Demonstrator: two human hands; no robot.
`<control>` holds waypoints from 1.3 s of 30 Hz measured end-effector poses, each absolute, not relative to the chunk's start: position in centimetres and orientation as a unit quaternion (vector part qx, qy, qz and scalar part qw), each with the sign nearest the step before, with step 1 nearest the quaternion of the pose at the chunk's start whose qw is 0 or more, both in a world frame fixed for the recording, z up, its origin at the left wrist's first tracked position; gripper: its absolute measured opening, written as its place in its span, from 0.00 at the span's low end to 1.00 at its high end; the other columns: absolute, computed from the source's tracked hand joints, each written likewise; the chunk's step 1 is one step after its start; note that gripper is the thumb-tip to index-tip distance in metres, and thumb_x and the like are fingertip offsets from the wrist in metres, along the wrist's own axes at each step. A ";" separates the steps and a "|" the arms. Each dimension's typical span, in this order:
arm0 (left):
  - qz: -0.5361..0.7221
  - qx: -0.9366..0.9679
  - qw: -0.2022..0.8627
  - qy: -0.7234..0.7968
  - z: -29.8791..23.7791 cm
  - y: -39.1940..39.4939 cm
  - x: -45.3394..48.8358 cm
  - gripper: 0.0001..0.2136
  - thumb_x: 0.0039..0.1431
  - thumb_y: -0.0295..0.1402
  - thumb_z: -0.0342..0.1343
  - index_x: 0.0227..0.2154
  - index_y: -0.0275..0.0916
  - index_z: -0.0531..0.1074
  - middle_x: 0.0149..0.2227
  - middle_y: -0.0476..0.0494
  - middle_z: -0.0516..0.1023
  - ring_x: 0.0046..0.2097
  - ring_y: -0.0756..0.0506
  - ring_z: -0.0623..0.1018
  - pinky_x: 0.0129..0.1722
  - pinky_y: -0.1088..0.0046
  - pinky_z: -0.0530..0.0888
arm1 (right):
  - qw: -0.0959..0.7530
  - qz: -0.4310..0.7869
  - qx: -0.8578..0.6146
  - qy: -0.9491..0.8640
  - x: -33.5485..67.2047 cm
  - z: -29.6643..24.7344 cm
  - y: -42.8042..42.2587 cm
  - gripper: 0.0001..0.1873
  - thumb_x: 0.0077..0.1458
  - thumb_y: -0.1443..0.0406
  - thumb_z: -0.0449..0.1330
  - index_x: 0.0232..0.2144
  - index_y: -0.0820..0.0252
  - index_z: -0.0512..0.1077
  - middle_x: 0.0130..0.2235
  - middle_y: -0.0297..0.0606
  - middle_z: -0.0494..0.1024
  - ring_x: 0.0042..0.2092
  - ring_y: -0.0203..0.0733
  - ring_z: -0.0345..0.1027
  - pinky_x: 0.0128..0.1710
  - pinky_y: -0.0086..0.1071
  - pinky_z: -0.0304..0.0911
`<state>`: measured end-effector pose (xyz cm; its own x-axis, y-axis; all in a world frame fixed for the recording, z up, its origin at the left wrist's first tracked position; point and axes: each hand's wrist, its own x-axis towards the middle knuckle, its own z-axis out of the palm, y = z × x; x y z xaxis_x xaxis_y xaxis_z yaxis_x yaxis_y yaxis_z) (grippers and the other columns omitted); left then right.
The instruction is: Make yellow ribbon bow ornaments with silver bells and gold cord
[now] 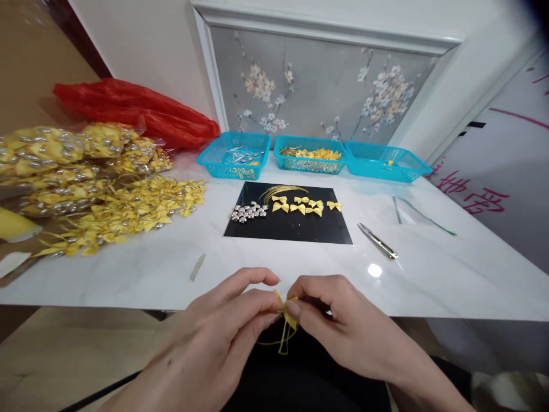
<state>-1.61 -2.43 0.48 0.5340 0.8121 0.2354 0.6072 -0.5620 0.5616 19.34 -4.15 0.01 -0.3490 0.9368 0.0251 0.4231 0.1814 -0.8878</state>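
Observation:
Just off the table's front edge, my left hand (240,315) and my right hand (334,315) meet at a yellow ribbon bow (290,318). Both hands pinch it between thumb and fingers, so part of it is hidden. A thin yellow cord (283,345) hangs in loops below it. Beyond my hands lies a black mat (274,228). On the mat are several yellow bows (298,208), a pile of silver beads (247,213) and a bundle of thin yellow cords (285,190).
Thread snips (378,241) lie right of the mat. Blue baskets (235,139) line the wall, with small parts inside. Finished-looking yellow bunches (141,206), bagged bunches (38,151) and a red plastic bag (137,111) fill the left. A grey strip (198,267) lies near the front.

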 end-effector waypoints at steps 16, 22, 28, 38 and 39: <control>0.247 0.885 0.095 0.382 0.3 -2.8 -1.8 0.11 0.66 0.29 0.51 0.46 0.48 0.73 0.53 0.47 0.78 0.50 0.44 0.81 0.48 0.71 0.80 | 0.295 0.427 -0.485 -0.704 19.6 0.2 -3.9 0.11 0.64 0.66 0.53 0.29 0.57 0.68 0.24 0.25 0.67 0.26 0.29 0.57 0.24 0.24 0.53; 0.221 0.887 0.081 0.397 0.0 -2.9 -2.4 0.14 0.65 0.28 0.51 0.47 0.49 0.76 0.57 0.46 0.77 0.51 0.41 0.81 0.48 0.67 0.81 | 0.293 0.396 -0.492 -0.718 19.4 0.6 -4.1 0.12 0.63 0.67 0.54 0.26 0.58 0.66 0.23 0.25 0.65 0.24 0.28 0.56 0.23 0.24 0.50; 0.204 0.883 0.117 0.407 0.3 -2.6 -1.8 0.11 0.64 0.28 0.51 0.41 0.49 0.77 0.55 0.46 0.78 0.51 0.41 0.81 0.48 0.66 0.80 | 0.287 0.380 -0.480 -0.737 19.3 0.9 -4.2 0.10 0.62 0.70 0.53 0.27 0.58 0.66 0.25 0.26 0.68 0.26 0.29 0.58 0.26 0.24 0.52; 0.228 0.862 0.180 0.416 1.6 -2.1 -1.1 0.11 0.63 0.31 0.51 0.31 0.46 0.78 0.47 0.45 0.82 0.45 0.42 0.82 0.43 0.69 0.79 | 0.294 0.384 -0.474 -0.736 19.2 0.8 -4.0 0.10 0.62 0.71 0.54 0.27 0.59 0.67 0.26 0.26 0.70 0.26 0.28 0.60 0.27 0.24 0.53; 0.210 0.856 0.212 0.422 1.9 -1.8 -1.1 0.11 0.63 0.31 0.51 0.30 0.46 0.77 0.46 0.46 0.82 0.46 0.42 0.82 0.43 0.68 0.78 | 0.298 0.382 -0.473 -0.736 19.3 0.8 -4.1 0.11 0.62 0.71 0.54 0.27 0.59 0.66 0.25 0.26 0.69 0.26 0.28 0.58 0.26 0.24 0.52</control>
<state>-1.06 -1.81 1.92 0.5559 0.8114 0.1806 0.6338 -0.5543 0.5395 19.28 -4.05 0.77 -0.3747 0.9238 0.0780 0.4680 0.2612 -0.8442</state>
